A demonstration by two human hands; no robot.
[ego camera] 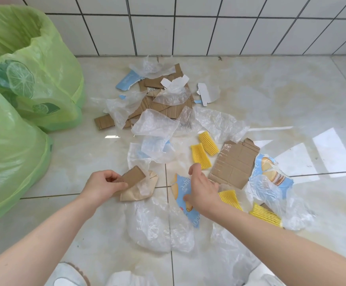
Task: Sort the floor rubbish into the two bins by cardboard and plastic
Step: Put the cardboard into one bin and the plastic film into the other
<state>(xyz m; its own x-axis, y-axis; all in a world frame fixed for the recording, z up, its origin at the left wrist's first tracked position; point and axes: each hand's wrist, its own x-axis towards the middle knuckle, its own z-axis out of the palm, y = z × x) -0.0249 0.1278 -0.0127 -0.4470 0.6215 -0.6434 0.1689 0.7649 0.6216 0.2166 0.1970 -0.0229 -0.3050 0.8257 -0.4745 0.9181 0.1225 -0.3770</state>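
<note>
Left hand (103, 183) is gripping a cardboard scrap (132, 176); right hand (202, 189), fingers relaxed, is hovering over blue printed card (183, 190) directly beneath it.

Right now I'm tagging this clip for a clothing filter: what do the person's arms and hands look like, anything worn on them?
Both forearms are bare to the frame edge, with no sleeves in view. The left hand and the right hand wear no gloves, and no rings, watch or bracelet show. No markings are visible on either arm.
</note>
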